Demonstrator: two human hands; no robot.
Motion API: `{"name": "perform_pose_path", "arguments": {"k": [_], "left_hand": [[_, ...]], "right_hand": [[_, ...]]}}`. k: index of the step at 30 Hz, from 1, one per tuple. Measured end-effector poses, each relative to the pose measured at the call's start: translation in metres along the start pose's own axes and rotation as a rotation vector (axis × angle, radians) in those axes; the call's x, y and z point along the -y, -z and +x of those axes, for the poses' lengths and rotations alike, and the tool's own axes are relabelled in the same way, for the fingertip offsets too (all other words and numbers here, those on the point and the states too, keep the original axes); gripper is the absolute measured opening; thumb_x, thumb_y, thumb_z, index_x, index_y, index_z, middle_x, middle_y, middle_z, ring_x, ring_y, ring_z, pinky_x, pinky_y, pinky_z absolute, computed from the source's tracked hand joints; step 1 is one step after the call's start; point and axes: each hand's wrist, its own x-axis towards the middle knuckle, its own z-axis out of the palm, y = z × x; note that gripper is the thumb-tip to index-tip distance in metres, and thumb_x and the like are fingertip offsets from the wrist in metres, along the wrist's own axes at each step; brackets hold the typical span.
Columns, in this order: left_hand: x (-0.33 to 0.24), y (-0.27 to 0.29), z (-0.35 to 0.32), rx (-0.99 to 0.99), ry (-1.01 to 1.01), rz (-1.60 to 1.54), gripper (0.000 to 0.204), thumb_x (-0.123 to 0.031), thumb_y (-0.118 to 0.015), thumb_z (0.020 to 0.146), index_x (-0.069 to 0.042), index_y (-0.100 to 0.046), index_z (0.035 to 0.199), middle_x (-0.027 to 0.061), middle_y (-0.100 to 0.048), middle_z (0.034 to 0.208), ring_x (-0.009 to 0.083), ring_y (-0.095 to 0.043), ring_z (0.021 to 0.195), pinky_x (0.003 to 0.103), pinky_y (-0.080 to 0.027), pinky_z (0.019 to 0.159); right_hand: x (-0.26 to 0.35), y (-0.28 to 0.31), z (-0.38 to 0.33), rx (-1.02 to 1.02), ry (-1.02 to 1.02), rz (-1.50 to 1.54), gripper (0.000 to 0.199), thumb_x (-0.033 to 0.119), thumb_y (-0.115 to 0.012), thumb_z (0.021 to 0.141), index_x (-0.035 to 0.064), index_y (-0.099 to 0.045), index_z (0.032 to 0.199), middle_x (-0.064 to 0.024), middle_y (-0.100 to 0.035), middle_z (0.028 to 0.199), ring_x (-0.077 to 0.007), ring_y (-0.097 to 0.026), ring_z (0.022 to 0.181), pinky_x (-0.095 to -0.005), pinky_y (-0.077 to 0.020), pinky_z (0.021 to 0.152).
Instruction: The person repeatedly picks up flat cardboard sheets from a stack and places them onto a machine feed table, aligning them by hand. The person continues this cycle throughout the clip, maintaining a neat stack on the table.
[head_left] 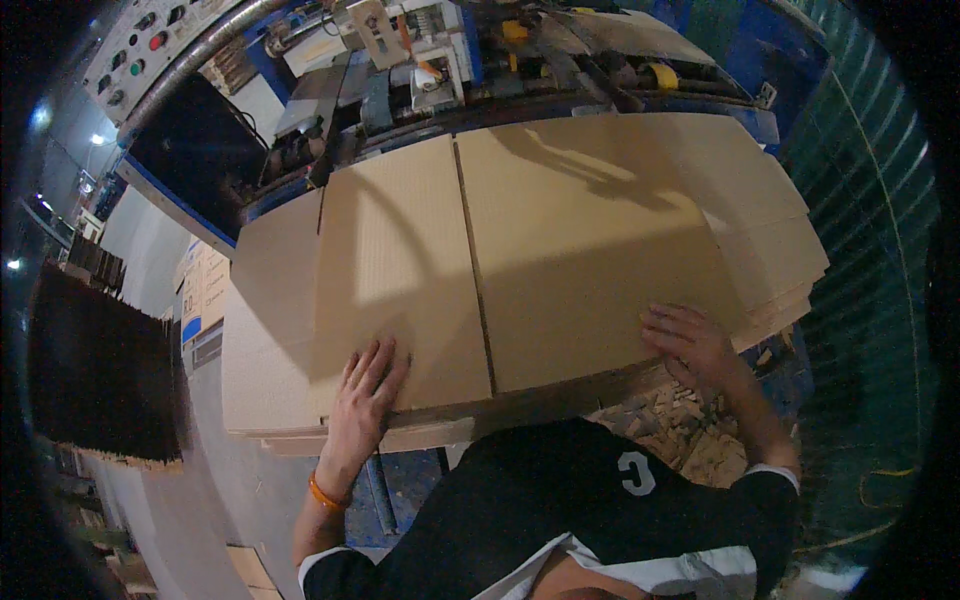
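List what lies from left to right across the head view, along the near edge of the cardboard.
Dark stack → left hand flat on the cardboard sheets → slot in the top sheet → right hand on the near edge → green corrugated wall.

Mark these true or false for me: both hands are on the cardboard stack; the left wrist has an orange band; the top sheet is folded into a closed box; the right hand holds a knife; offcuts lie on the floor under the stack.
1. Both hands rest on the cardboard stack. True: the left hand lies flat on the top sheet, the right hand at its near right edge.
2. The left wrist wears an orange wristband. True.
3. The top sheet is folded into a closed box. False: it lies flat, with slots cut in it.
4. The right hand holds a knife. False: its fingers hold no tool.
5. Cardboard offcuts lie on the floor below. True.
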Motion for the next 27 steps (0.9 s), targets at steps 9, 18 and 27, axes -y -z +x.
{"name": "perform_pose_path", "arguments": {"k": [9,18,27], "left_hand": [[0.058,-0.022,0.079,-0.221,0.018,-0.089,0.053,-0.004,-0.049,0.079,-0.008,-0.041,0.131,0.0147,-0.039,0.135,0.0324,-0.037,0.124,0.043,-0.031,0.102],[0.125,-0.062,0.172,-0.341,-0.018,0.096,0.052,-0.001,-0.049,0.078,-0.014,-0.044,0.129,0.0131,-0.045,0.129,0.0329,-0.043,0.116,0.039,-0.037,0.097],[0.121,-0.046,0.101,-0.304,0.153,0.065,0.066,-0.035,-0.055,0.084,0.009,-0.033,0.128,0.0290,-0.036,0.131,0.0408,-0.037,0.120,0.045,-0.029,0.100]], "right_hand": [[-0.090,0.007,0.098,0.080,-0.130,-0.115,0.072,0.060,-0.059,0.071,0.0145,-0.049,0.126,-0.0097,-0.037,0.138,-0.0273,-0.035,0.126,-0.0443,-0.0238,0.105],[-0.147,-0.005,0.174,0.002,-0.350,-0.211,0.066,0.062,-0.056,0.071,0.0190,-0.053,0.122,-0.0114,-0.042,0.134,-0.0320,-0.044,0.116,-0.0437,-0.0366,0.095],[-0.075,-0.026,0.139,0.060,-0.545,-0.135,0.065,0.039,-0.044,0.087,0.0054,-0.023,0.139,-0.0196,-0.027,0.141,-0.0356,-0.024,0.130,-0.0508,-0.0221,0.104]]}}
